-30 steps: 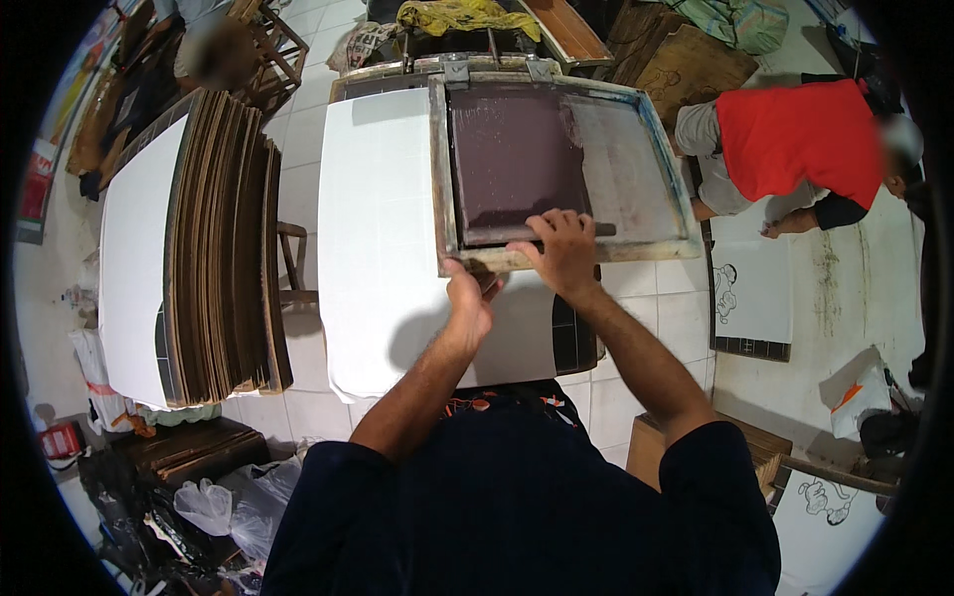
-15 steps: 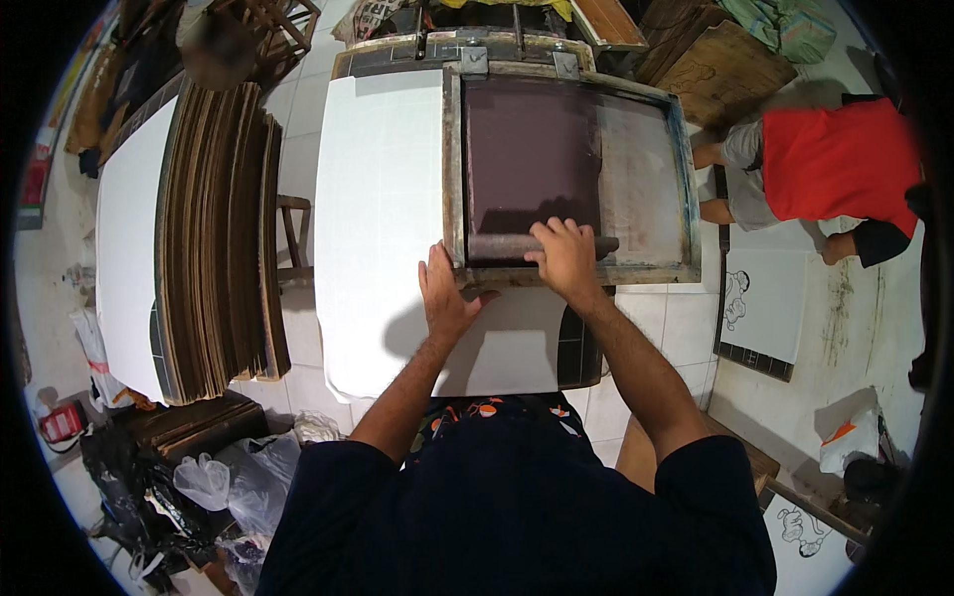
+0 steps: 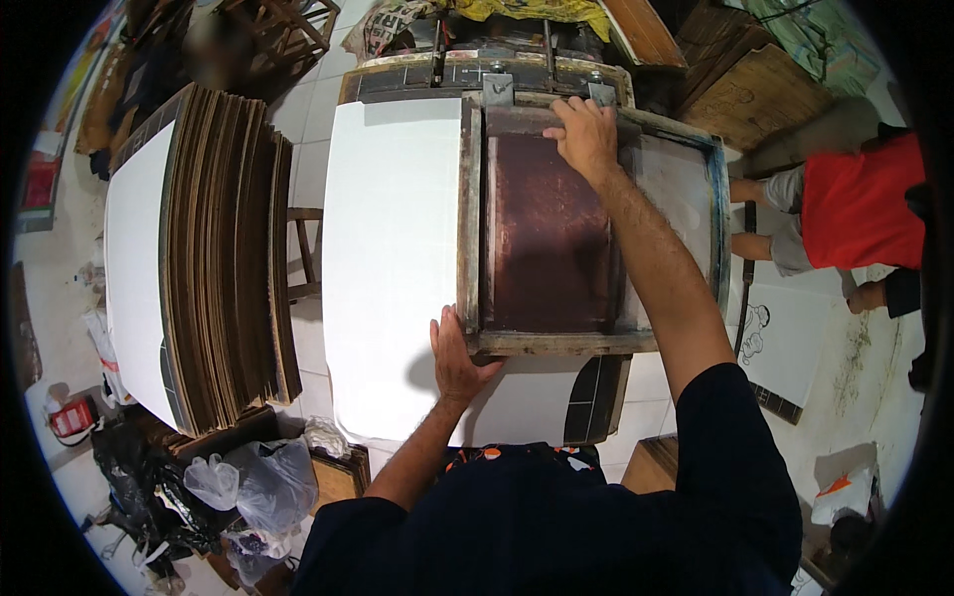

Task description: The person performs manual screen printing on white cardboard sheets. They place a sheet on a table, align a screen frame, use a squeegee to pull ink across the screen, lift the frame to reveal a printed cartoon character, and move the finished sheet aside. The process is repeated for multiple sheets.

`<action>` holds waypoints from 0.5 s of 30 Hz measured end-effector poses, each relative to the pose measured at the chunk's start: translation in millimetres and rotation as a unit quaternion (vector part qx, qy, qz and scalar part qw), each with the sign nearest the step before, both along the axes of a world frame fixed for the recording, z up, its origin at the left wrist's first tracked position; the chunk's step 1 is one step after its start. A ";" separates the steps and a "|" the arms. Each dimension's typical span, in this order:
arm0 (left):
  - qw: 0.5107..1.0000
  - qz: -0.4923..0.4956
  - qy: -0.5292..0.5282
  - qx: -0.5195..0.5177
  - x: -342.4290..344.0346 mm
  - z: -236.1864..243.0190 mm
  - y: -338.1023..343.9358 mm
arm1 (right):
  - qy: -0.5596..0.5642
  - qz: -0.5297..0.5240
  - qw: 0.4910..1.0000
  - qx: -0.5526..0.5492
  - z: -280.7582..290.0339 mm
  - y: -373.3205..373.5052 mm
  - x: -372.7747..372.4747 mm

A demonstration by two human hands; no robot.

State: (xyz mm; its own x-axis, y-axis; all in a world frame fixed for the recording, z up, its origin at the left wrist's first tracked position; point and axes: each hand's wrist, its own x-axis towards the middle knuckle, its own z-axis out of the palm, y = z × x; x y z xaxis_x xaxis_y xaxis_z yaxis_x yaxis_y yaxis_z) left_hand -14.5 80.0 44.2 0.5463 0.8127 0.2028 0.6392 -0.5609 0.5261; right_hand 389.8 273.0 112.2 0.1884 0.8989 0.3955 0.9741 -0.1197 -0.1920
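My right hand point(image 3: 586, 137) is closed over a squeegee point(image 3: 512, 121) at the far end of a wooden screen-printing frame point(image 3: 556, 345). Part of the squeegee is hidden by the hand. Dark maroon ink lies on the mesh point(image 3: 552, 238), thinner and streaked towards the far left. At the frame's near left corner rests my left hand point(image 3: 457, 363), fingers stretched along the side and thumb apart below the near edge. Beneath the frame and out to its left lies a large white sheet point(image 3: 393, 258) on a dark board point(image 3: 599, 397).
Metal hinges point(image 3: 498, 90) hold the frame's far edge. To the left stands a thick stack of boards point(image 3: 224, 258). Plastic bags point(image 3: 268, 487) lie at the lower left. On the right, a person in red point(image 3: 860, 209) is beside a printed sheet point(image 3: 780, 338).
My right hand has pushed the squeegee from the near end of the screen to the far end. The ink behind it now looks thinner and streaked. My left hand stays at the corner.
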 end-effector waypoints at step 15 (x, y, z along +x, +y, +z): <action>0.998 -0.001 0.017 -0.064 -3.4 6.5 0.5 | -0.030 -0.034 0.998 0.037 -15.2 -0.2 -9.2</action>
State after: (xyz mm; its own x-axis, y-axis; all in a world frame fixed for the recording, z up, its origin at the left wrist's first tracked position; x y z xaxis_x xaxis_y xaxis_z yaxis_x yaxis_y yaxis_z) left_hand -17.9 80.5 50.7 0.5528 0.8295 0.0797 0.6566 -0.4924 0.5712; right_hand 380.6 272.8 96.9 0.2232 0.8524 0.4728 0.9739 -0.1744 -0.1453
